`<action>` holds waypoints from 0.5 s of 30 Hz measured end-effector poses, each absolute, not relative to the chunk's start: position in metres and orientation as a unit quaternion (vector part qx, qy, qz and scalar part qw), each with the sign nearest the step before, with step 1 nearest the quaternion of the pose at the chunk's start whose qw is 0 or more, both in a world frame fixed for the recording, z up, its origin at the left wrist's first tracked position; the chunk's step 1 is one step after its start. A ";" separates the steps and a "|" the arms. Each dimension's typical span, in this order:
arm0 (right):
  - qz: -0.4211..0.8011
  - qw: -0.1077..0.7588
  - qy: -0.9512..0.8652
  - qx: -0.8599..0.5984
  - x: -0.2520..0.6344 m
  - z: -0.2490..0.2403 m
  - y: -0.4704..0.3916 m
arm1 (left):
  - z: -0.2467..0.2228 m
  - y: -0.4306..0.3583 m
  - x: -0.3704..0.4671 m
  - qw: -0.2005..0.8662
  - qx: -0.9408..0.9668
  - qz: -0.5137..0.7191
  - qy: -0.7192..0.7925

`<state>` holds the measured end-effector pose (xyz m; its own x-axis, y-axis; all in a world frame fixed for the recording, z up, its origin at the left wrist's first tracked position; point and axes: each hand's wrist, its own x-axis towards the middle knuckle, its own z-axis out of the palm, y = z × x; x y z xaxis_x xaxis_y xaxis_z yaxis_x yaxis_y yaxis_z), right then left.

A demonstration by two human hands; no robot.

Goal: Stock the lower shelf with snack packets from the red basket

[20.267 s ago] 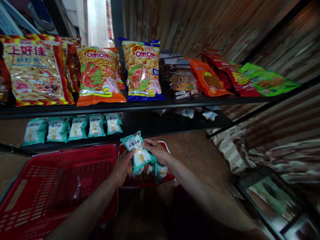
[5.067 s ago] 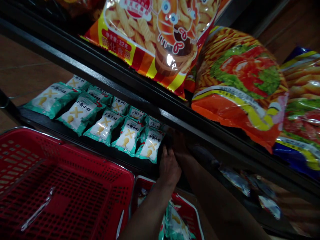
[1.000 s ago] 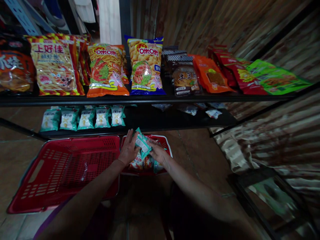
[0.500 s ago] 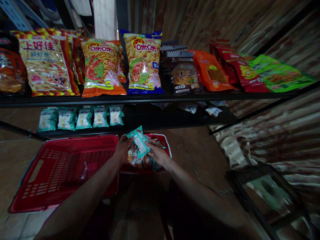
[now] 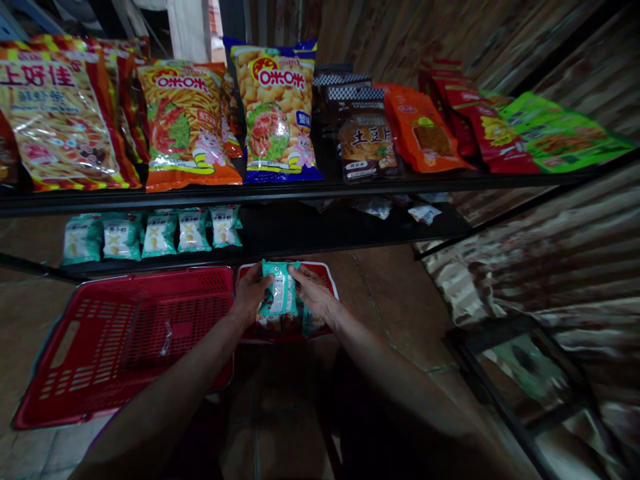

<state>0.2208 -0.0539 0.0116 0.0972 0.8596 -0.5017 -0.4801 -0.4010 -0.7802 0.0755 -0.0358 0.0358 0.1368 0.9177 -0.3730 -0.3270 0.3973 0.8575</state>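
Note:
Between my two hands is a small teal snack bag (image 5: 281, 288) with a white printed panel, upright over the small red basket. My left hand (image 5: 251, 293) grips its left edge, thumb on the front. On the other edge, my right hand (image 5: 313, 290) closes its fingers near the top corner. Beneath them, the small red basket (image 5: 331, 283) with a pale rim holds more snack bags, partly hidden by my hands. Several similar teal and white bags (image 5: 160, 233) stand in a row on the lower shelf (image 5: 290, 241), ahead and to the left.
A larger red basket (image 5: 115, 293) sits on the floor at left, with a small clear wrapper (image 5: 167, 338) inside. Larger snack bags (image 5: 280, 113) line the upper shelf (image 5: 280, 192). A dark metal frame (image 5: 530, 373) stands at right, near corrugated sheeting (image 5: 550, 267).
The teal bag has turned from tilted to nearly upright between my hands. My right hand has shifted to its upper right corner. The view has moved slightly closer to the shelf.

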 end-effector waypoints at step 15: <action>0.640 0.564 -0.114 -0.509 0.225 0.013 -0.045 | 0.027 -0.053 0.072 0.692 0.402 0.316 0.509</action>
